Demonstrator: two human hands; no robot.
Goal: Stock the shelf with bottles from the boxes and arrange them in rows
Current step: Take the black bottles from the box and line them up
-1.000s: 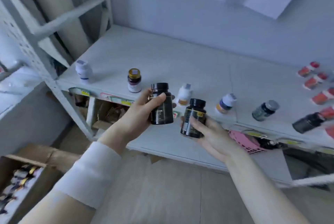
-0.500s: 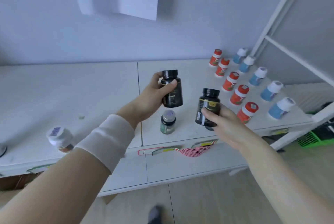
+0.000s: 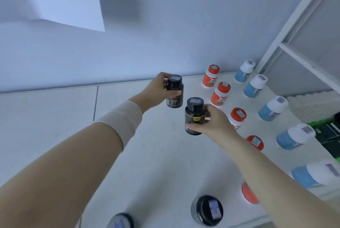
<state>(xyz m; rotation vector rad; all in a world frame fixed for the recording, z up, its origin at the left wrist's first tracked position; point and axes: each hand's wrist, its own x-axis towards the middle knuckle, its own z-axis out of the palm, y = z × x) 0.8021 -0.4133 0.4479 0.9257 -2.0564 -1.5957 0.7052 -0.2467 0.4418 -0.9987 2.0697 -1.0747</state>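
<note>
I am holding one black bottle in my left hand and another black bottle in my right hand, both upright above the white shelf. Orange bottles and blue bottles are standing in two rows to my right.

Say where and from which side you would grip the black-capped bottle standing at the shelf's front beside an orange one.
Take the black-capped bottle round its body, below the cap, probably from the front: it stands upright, and the orange bottle crowds its right.
</note>
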